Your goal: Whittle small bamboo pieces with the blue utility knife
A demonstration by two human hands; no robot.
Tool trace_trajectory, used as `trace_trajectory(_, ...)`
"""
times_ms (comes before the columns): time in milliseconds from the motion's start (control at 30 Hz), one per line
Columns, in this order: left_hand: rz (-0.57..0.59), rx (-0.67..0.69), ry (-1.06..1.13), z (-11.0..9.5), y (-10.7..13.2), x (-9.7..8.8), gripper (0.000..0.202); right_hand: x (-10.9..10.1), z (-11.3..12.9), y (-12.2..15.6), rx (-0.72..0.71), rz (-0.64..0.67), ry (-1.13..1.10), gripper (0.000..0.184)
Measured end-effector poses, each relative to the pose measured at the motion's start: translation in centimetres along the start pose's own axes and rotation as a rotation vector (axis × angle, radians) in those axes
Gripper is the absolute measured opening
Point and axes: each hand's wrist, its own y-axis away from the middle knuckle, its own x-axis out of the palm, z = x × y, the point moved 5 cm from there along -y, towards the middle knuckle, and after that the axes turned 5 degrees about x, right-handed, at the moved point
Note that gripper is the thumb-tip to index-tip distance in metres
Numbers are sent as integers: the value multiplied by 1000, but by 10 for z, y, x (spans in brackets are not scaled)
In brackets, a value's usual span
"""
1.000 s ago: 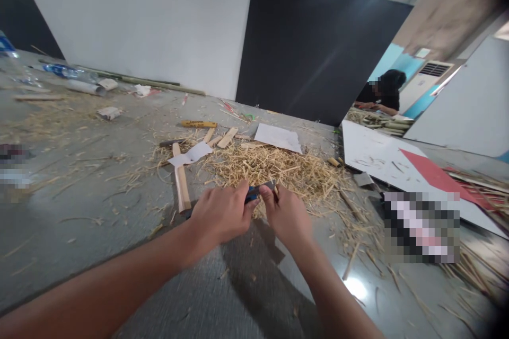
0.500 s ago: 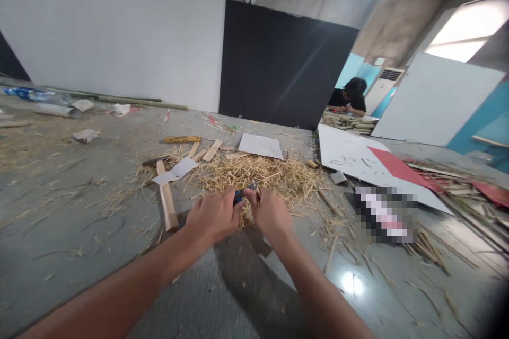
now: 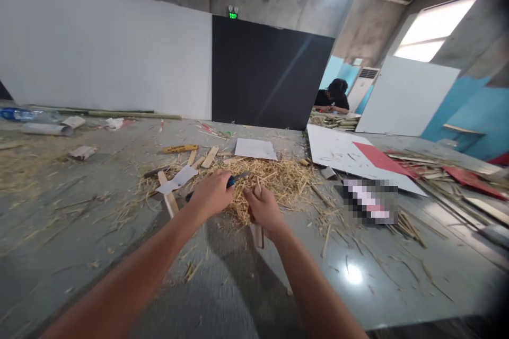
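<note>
- Left hand [image 3: 212, 193] and right hand [image 3: 265, 209] have drawn apart since half a second ago, when they met over the blade; the view has also swung, so the far wall shows more of its upper part
- Fingers of the left hand are curled tight around the blue handle of a knife [image 3: 240, 176], whose blade points right over the shavings and stands apart from the wood
- Thumb and fingers of the right hand are clamped on a wooden strip [image 3: 259, 235], which sticks out of the grip at both ends, the longer part toward the near side
- Pale shavings [image 3: 282, 174] lie heaped just beyond both hands, with loose curls scattered left and right over the grey table [image 3: 131, 265]
- White paper [image 3: 255, 149] lies at the far edge of the heap; to its left are a flat wood piece [image 3: 210, 157] and a yellow piece [image 3: 180, 149] (dark lettering on it)
- Folded paper [image 3: 177, 179] rests across another wood strip [image 3: 172, 204], left of the left hand
- Far left, a plastic bottle [image 3: 29, 115] lies on its side
- On the right, a white board [image 3: 332, 153] with a red patch lies beyond a pixelated object [image 3: 369, 202]
- Far right, another person [image 3: 337, 98] in black bends over bamboo pieces [image 3: 338, 122]
</note>
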Motion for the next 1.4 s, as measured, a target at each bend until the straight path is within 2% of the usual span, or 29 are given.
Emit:
trace_trajectory(133, 27, 84, -10, -12, -20, 1, 21, -7, -8, 4, 38, -68, -36, 31)
trace_trajectory(233, 70, 172, -36, -25, -27, 6, 20, -13, -8, 2, 32, -117, -35, 24)
trace_trajectory(367, 111, 311, -78, -37, -26, 12, 15, -18, -8, 0, -1, -136, -49, 14)
trace_trajectory(500, 119, 358, -116, -37, -21, 16, 17, -16, -10, 2, -17, -105, -84, 13)
trace_trajectory(733, 130, 354, -131, -38, -17, 15, 19, -12, -8, 11, -26, -135, -101, 20)
trace_trajectory(967, 163, 303, -133, -40, -16, 12, 23, -9, -12, 13, 9, -51, -109, 21)
trace_trajectory(1133, 150, 203, -133, -38, -19, 9, 28, -8, -13, 9, 79, -47, -155, 16)
trace_trajectory(1400, 130, 73, -103, -34, -18, 7, 29, -9, -5, 15, 256, -53, -146, 24)
